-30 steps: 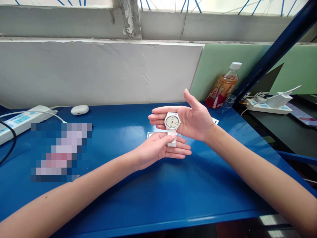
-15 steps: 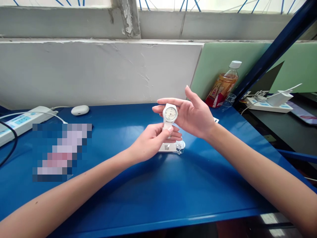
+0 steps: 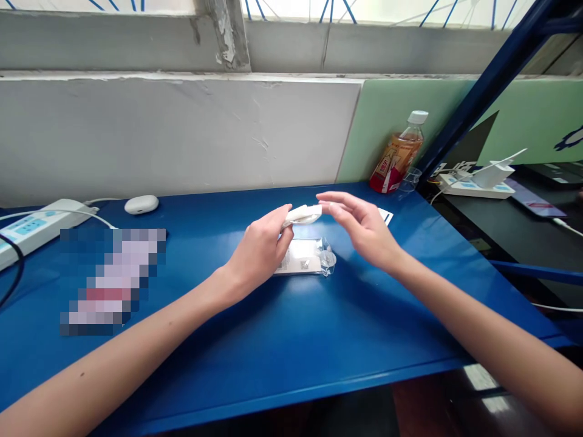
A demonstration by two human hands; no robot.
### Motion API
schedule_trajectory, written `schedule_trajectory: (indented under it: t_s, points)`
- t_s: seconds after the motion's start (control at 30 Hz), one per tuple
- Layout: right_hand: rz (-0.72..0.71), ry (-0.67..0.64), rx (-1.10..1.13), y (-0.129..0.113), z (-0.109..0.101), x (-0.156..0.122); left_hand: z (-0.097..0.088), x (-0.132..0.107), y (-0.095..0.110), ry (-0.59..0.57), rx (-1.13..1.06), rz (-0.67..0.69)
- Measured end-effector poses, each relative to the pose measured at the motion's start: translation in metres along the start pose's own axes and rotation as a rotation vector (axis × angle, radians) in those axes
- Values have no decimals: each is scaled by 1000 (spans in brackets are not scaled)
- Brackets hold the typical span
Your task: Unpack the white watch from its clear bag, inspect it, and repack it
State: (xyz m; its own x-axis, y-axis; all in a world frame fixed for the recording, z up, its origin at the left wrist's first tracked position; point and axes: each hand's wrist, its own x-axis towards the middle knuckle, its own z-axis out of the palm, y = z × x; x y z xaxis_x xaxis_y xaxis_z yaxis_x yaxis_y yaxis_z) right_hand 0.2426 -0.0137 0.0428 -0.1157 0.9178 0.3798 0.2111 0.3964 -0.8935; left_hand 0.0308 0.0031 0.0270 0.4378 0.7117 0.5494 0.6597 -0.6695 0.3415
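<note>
While left hand [image 3: 260,244] pinches watch [image 3: 305,214], right hand [image 3: 367,230] curves.

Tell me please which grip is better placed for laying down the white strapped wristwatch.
Probably the left grip: it holds the wristwatch above the flat blue tabletop; the right grip is beside it, contact unclear.
</note>
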Motion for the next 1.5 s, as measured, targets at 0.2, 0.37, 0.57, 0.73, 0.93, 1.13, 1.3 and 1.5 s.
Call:
schedule_trajectory:
  t_s: [0.2,0.37,0.57,0.73,0.93,1.13,1.3,1.5]
  points:
    - [-67,-39,-202,14,10,-23,9,-10,-1,11,266,157]
    - [-157,31,-286,14,10,-26,13,-12,1,128,331,360]
    - [-101,58,-199,15,4,-25,12,-13,3,15,196,340]
    - [-113,113,-293,19,-9,-16,10,-20,-2,-232,78,179]
    - [-129,92,-506,21,-15,-11,13,-29,-11,-409,-32,142]
    - [-125,114,-624,24,-16,-11,14,-32,-10,-348,-63,107]
    - [-15,121,-591,24,-19,-10,14,-33,-9,-275,-19,97]
    - [78,107,-534,25,-18,-11,16,-33,-11,-222,10,101]
